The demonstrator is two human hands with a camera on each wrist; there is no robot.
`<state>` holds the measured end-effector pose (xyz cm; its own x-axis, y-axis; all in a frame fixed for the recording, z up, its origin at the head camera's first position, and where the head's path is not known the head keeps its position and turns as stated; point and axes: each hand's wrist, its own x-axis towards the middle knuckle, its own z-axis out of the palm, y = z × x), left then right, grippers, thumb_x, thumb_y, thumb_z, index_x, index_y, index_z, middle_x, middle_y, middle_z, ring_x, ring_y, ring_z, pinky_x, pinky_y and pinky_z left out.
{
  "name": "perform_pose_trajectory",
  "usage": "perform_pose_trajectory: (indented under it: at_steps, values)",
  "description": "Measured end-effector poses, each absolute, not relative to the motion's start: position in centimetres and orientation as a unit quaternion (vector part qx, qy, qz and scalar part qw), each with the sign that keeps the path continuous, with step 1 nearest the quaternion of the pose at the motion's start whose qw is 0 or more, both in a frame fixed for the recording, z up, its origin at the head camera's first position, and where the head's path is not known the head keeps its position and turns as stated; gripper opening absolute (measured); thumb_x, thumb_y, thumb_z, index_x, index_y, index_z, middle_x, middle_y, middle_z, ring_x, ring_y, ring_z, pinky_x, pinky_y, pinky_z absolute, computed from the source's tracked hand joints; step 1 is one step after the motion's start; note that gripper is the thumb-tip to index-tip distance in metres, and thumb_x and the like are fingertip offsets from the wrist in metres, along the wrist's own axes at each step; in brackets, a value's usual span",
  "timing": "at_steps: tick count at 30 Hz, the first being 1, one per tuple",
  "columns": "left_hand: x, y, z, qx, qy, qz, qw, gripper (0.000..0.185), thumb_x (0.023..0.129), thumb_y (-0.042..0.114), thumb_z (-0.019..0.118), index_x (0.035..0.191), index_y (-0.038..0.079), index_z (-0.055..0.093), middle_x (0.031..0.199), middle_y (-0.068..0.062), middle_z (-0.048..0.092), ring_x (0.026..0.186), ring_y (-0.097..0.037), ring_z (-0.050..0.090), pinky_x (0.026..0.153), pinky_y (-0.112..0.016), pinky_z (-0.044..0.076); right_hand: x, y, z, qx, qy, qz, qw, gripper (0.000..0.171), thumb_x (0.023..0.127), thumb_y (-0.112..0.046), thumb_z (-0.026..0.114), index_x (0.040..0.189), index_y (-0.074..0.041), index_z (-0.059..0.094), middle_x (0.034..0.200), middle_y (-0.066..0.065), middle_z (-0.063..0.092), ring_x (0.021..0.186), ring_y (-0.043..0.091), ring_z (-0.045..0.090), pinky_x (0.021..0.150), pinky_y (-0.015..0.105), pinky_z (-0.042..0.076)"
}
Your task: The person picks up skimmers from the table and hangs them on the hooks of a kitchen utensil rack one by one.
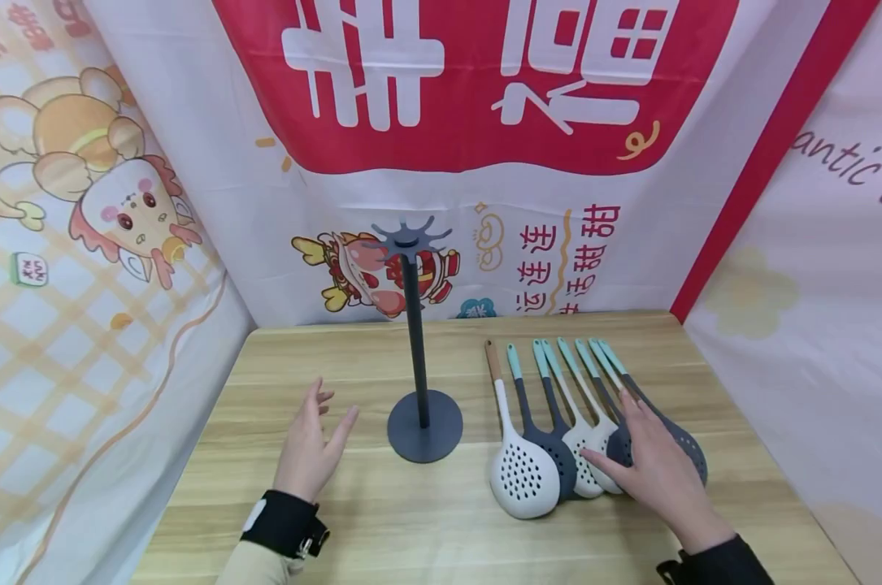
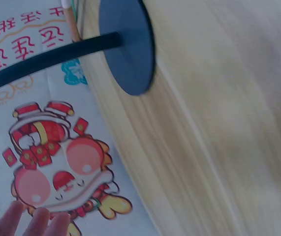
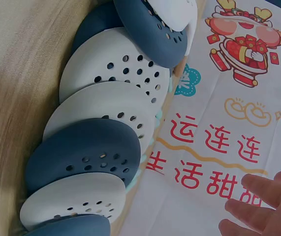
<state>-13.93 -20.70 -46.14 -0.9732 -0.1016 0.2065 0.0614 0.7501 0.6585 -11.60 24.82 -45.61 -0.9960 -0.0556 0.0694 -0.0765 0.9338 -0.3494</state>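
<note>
We see a dark stand (image 1: 415,341) upright on the wooden desk (image 1: 338,544), its round base (image 1: 444,432) flat on the wood and a ring of curved prongs (image 1: 407,237) at its top. The prongs carry nothing.

To the right of the stand lies a row of perforated skimmers (image 1: 578,439), white and dark blue-grey, with heads overlapping toward us and handles pointing away. Most handles end in mint green; the white skimmer (image 1: 524,478) nearest the stand has a brown one.

Our left hand (image 1: 309,451) is just left of the stand, apart from it, thumb spread wide from the relaxed fingers, holding nothing. Our right hand (image 1: 660,471) is well to the right of the stand, over the far end of the row, thumb and fingers wide apart, likewise gripping nothing; its fingers show clear of the heads in the right wrist view.

Black bands (image 1: 281,526) circle both wrists. Behind the stand hangs a printed cloth (image 1: 382,195), white with a large red patch.
</note>
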Motion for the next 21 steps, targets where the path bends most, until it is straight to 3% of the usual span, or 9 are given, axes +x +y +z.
perform_pose_trajectory:
  at_steps: [11, 21]
  values:
    - [-17.6, -17.5, -43.5, -0.034, -0.897, -0.429, 0.101, 0.078, 0.100, 0.053, 0.049, 0.155, 0.006, 0.022, 0.144, -0.014, 0.050, 0.128, -0.032, 0.053, 0.100, -0.048, 0.052, -11.4, 25.0, -46.1, 0.005, -0.982, 0.186, -0.006, 0.115, 0.082, -0.073, 0.061, 0.156, 0.003, 0.015, 0.151, 0.035, 0.033, 0.136, 0.055, 0.034, 0.101, 0.074, 0.035]
    - [-19.6, -16.0, -42.0, -0.051, -0.878, -0.467, 0.097, 0.075, 0.101, 0.050, 0.050, 0.155, 0.006, 0.023, 0.144, -0.014, 0.049, 0.128, -0.032, 0.054, 0.100, -0.049, 0.052, -11.8, 26.4, -46.5, -0.007, -0.981, 0.196, -0.004, 0.109, 0.084, -0.071, 0.061, 0.151, 0.009, 0.028, 0.144, 0.039, 0.040, 0.130, 0.057, 0.041, 0.101, 0.071, 0.038]
